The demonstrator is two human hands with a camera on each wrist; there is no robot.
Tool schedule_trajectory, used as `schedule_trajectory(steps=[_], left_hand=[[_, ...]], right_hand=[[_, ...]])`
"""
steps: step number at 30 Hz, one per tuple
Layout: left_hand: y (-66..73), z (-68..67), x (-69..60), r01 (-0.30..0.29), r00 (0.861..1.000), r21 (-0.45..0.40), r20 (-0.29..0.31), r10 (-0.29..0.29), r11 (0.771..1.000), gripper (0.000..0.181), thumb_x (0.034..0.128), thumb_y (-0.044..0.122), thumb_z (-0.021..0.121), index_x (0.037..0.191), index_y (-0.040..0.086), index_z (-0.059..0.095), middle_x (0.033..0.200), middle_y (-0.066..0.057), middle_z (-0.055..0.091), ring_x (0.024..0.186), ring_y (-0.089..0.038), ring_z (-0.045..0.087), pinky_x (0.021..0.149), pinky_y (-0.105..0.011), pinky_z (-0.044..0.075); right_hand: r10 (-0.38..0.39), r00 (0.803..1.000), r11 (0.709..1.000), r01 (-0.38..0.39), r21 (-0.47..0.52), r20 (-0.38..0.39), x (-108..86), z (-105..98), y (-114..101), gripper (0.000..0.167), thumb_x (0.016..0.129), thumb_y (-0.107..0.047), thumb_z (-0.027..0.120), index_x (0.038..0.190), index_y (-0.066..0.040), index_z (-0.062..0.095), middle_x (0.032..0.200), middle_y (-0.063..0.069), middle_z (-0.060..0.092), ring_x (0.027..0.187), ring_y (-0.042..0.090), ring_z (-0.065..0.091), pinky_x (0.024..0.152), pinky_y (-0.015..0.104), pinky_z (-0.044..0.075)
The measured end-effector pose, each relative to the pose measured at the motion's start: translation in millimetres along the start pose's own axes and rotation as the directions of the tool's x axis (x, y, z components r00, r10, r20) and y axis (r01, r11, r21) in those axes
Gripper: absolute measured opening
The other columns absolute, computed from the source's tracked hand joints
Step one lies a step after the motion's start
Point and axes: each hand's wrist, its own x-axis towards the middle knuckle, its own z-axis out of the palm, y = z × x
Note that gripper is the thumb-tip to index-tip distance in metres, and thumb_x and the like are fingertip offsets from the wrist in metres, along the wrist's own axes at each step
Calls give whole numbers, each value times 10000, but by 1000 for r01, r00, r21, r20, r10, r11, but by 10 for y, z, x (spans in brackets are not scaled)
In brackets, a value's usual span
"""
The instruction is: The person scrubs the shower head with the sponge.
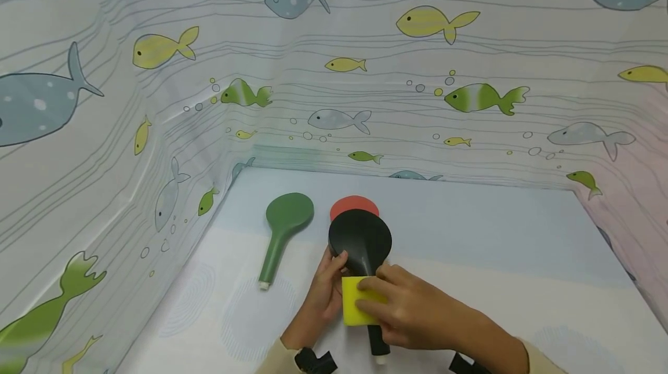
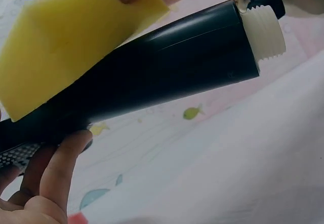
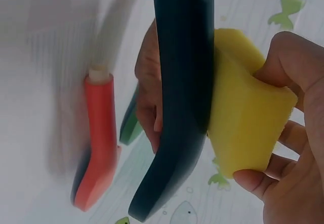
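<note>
A black shower head [image 1: 360, 238] is held up above the table by my left hand [image 1: 325, 293], whose fingers grip it near the neck. Its perforated spray face [image 2: 20, 155] shows partly in the left wrist view, turned away from the head camera. At the handle's end is a white threaded connector [image 2: 266, 34]. My right hand [image 1: 412, 309] grips a yellow sponge [image 3: 245, 117] and presses it along the handle, just below the neck. In the right wrist view the sponge bends under the thumb and fingers.
On the white table surface [image 1: 496, 235] lie a green shower head [image 1: 290, 211], left of the hands, and a red shower head [image 1: 355, 204], partly hidden behind the black one. A fish-patterned sheet [image 1: 292, 61] rises at the back and sides.
</note>
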Motion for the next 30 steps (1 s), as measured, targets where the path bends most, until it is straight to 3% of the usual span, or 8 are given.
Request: schedule_trajectory(steps=[7,10,15,19,23,25,27,30], left_hand=[[-9,-28,12,-22,1000,-12,18,22,1000,519,1060,290,487,1518,268,244,1271,-9,565,980,-143,658,756,-261,586],[-10,-38,15,-43,999,-31,33,44,999,454,1072,269,456,1490,257,278,1245,-17,585,943,-157,687,709,-318,614],[-4,-33,31,-82,995,-84,45,86,993,373,1080,237,425,1443,246,339,1214,-23,609,958,-157,697,713,-318,614],[-1,-38,41,-106,993,-105,46,111,989,333,1074,219,435,1403,240,386,1202,-32,629,953,-166,705,705,-319,613],[5,-42,49,-104,994,-117,33,108,988,283,1068,233,451,1347,252,411,1166,-19,621,926,-153,701,676,-288,593],[10,-43,52,-97,995,-122,22,101,988,261,1064,244,457,1321,261,416,1139,-6,610,911,-141,696,663,-274,577],[11,-43,53,-92,995,-124,20,96,988,259,1064,248,453,1319,269,412,1127,3,599,908,-133,692,669,-269,572],[3,-44,45,-85,995,-126,32,90,988,277,1070,236,429,1344,264,400,1124,4,601,911,-133,694,684,-278,580]], right_hand=[[-61,998,998,61,19,-4,-55,6,-119,284,844,-215,522,1058,-214,709,1130,-25,661,901,141,499,781,247,473],[-86,996,996,86,39,-2,-88,11,-176,289,869,-197,461,1022,-222,705,1100,-45,664,894,120,497,772,225,455],[-118,993,990,115,87,31,-161,-9,-254,135,914,-204,622,1023,-239,694,1090,-70,651,885,96,504,763,178,435],[-169,984,969,156,190,57,-243,-12,-280,167,916,-290,731,1080,-273,699,1085,-91,648,874,46,480,784,91,364],[-241,963,905,181,384,116,-335,-100,-250,163,967,-338,664,1125,-321,701,1094,-124,645,929,-5,451,819,26,273],[-215,962,854,100,510,170,-373,-187,-212,177,978,-361,644,1143,-331,702,1121,-148,637,957,-26,450,813,12,295],[-156,965,798,-3,603,211,-415,-268,-121,202,982,-344,639,1179,-332,684,1169,-157,619,1013,-24,464,840,35,361],[59,975,732,-189,655,215,-507,-314,69,320,946,-201,684,1246,-307,655,1237,-127,583,1063,8,499,848,131,474]])
